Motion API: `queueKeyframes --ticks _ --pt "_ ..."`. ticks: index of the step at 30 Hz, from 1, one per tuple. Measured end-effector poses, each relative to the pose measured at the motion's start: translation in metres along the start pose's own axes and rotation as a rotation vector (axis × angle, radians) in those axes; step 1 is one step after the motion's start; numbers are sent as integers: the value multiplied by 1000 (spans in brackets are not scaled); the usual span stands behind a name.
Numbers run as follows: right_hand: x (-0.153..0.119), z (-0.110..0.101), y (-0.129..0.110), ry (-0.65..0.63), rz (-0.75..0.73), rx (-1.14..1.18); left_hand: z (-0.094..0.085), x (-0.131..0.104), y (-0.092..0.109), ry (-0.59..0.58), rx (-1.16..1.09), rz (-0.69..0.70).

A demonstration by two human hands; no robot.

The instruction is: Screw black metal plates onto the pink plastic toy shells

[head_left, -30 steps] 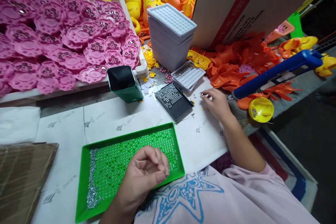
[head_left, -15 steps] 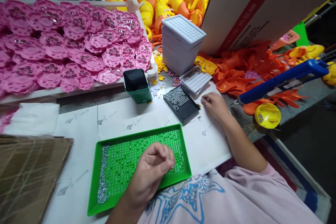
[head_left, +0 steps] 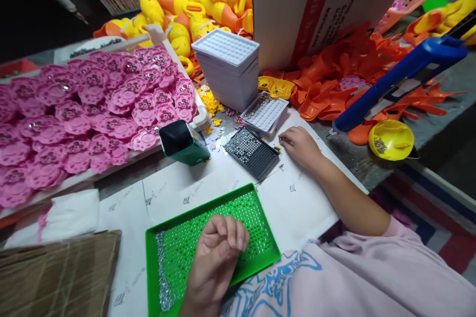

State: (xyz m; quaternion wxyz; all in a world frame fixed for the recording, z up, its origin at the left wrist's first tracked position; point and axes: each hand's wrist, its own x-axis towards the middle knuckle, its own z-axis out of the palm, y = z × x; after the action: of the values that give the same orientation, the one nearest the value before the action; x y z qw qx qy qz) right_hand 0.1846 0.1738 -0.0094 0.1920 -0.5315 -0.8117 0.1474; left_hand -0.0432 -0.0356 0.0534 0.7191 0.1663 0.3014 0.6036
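My left hand [head_left: 222, 252] hovers over the green perforated tray [head_left: 149, 257], palm turned up, fingers curled in; whatever they hold is hidden. Small silvery metal pieces [head_left: 163, 282] lie heaped along that tray's left side, and many of its holes look filled. At the corner of a small black holed tray [head_left: 260, 163], my right hand [head_left: 299, 144] rests on the white sheet with fingertips pinched together on something too small to name. Shiny round bits [head_left: 243, 146] cover part of the black tray.
A dark green bin [head_left: 191, 151] stands left of the black tray. Behind are stacked white trays [head_left: 234, 77] and a carton [head_left: 286, 15]. Pink plastic parts [head_left: 100, 124] fill a crate at left. A blue electric screwdriver [head_left: 394, 86] and yellow bowl [head_left: 399, 131] are at right.
The camera view has tilted and shifted, so the scene sits differently in the picture. My right fingertips have drawn together beside the black tray. My left hand stays curled over the green tray.
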Motion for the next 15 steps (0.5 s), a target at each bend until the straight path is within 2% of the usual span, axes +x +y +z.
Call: queueKeyframes --ticks 8,15 --pt "3 -1 6 70 -2 63 -2 -1 4 78 -48 -34" --pt "7 -8 13 38 -14 93 3 1 8 196 -85 -39"
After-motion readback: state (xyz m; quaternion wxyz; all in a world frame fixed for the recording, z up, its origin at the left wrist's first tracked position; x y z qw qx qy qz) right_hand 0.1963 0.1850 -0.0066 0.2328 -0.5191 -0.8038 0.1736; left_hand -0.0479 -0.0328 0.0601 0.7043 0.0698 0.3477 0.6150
